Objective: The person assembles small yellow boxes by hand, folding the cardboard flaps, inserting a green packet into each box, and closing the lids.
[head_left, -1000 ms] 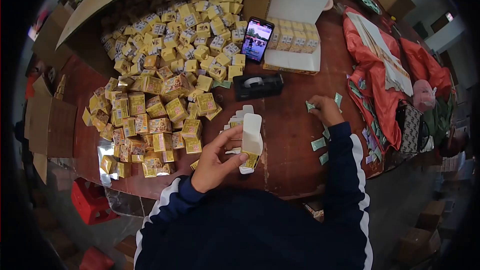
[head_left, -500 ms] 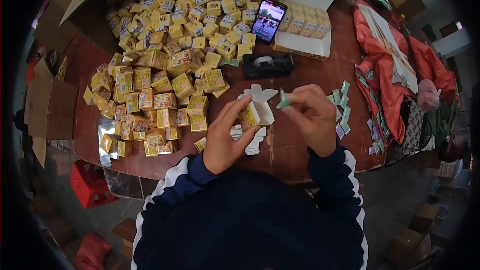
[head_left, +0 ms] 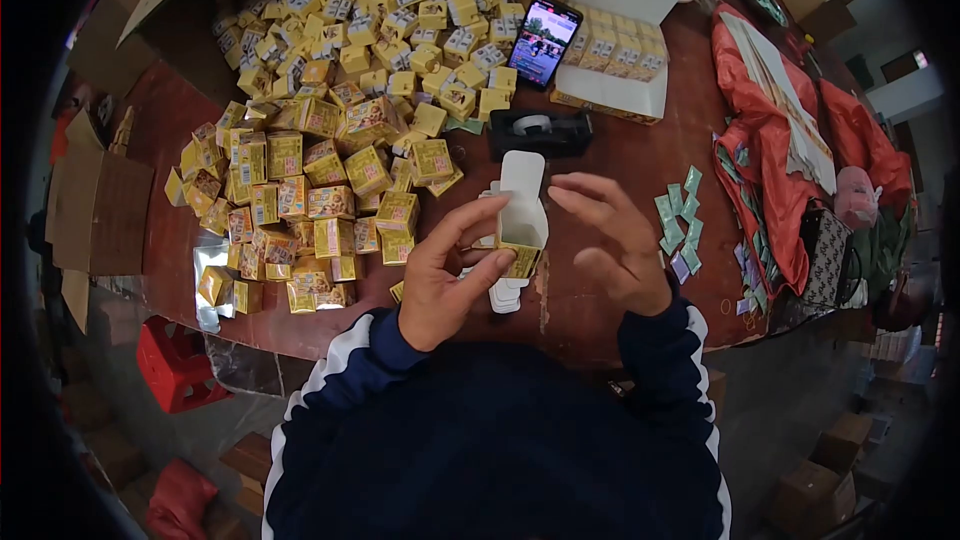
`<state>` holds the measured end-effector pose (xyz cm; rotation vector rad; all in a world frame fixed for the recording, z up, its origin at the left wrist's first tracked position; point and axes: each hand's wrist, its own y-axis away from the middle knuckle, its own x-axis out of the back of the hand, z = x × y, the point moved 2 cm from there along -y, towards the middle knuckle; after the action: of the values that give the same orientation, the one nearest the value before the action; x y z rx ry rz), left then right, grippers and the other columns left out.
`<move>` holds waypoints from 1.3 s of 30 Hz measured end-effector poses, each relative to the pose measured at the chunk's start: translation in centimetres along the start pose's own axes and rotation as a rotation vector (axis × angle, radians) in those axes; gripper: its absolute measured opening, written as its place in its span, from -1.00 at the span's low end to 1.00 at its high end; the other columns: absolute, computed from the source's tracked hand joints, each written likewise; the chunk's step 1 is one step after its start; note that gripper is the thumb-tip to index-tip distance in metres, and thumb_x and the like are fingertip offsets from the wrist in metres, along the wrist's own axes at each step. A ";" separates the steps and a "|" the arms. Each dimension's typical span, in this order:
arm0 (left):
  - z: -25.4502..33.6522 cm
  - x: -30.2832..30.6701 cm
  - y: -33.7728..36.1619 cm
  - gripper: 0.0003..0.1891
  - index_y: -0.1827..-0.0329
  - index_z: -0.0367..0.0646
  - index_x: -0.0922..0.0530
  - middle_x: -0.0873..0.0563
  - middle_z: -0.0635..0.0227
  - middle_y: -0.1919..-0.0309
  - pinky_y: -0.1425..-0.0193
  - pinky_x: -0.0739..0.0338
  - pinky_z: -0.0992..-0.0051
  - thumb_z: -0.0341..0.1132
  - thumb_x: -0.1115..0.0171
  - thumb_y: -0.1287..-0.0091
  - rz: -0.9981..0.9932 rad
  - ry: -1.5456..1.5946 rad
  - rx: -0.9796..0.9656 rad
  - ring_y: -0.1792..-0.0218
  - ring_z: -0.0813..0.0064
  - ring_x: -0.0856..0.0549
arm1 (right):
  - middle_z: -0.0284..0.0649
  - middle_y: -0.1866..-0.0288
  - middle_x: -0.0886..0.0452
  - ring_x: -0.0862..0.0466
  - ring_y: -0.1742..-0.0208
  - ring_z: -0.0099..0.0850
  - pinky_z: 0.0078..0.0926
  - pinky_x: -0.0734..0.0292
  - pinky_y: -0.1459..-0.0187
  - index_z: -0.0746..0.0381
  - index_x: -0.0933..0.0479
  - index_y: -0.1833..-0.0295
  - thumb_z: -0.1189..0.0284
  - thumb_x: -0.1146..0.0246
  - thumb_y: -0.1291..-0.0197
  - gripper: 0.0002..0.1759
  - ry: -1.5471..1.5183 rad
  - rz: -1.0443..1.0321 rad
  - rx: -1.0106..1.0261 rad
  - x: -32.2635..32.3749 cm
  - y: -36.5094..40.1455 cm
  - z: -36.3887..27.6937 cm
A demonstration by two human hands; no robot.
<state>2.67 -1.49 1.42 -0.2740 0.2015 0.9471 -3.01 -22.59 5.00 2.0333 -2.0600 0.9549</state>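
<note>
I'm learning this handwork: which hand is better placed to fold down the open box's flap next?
Probably the right hand: it looks empty, open beside the raised flap, while the left hand grips the box.

Table: 1 broad red-brown top, worn by scuffs, with a soft sheen cast across it.
Stool: 1 red plastic seat, placed beside the table's left edge.
Floor: grey and smooth, partly covered at lower right by brown cardboard boxes; a red bag is set down at lower left.
Wall: a pale section is seen at upper right.
Light: 1 small bright patch is framed in dark there; its source cannot be told.
Edges: darkened and curved by the lens.
</note>
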 end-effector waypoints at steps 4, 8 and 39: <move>0.0 -0.3 0.1 -0.56 -0.35 -0.18 -0.53 -0.46 0.19 -0.37 -0.25 -0.62 0.43 -0.54 -0.26 -0.41 -0.123 0.004 0.019 -0.27 0.38 -0.60 | 0.06 -0.39 -0.46 -0.55 -0.36 -0.14 -0.32 -0.50 -0.27 0.32 -0.38 -0.46 0.19 -0.47 -0.18 -0.19 -0.186 -0.030 0.032 -3.5 0.7 0.4; 0.0 0.1 0.1 -0.62 -0.30 -0.17 -0.57 -0.46 0.20 -0.35 -0.21 -0.62 0.46 -0.50 -0.26 -0.43 -0.148 0.011 0.053 -0.24 0.43 -0.60 | 0.07 -0.27 -0.58 -0.63 -0.27 -0.10 -0.31 -0.52 -0.25 0.38 -0.43 -0.41 0.21 -0.43 -0.22 -0.26 -0.108 0.073 0.075 -4.2 1.1 0.4; -0.6 0.1 0.5 -0.63 -0.12 -0.20 -0.49 -0.59 0.21 -0.26 -0.22 -0.62 0.49 -0.59 -0.38 -0.30 0.004 0.040 0.095 -0.28 0.45 -0.60 | -0.02 -0.23 -0.67 -0.54 -0.40 -0.04 -0.15 -0.40 -0.41 0.35 -0.65 -0.18 0.58 -0.33 -0.24 -0.63 -0.192 0.054 0.046 -4.3 0.2 -0.7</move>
<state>2.29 -1.31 0.73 -0.2047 0.2830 0.9338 -3.02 -18.51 3.38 2.1820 -2.2173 0.8530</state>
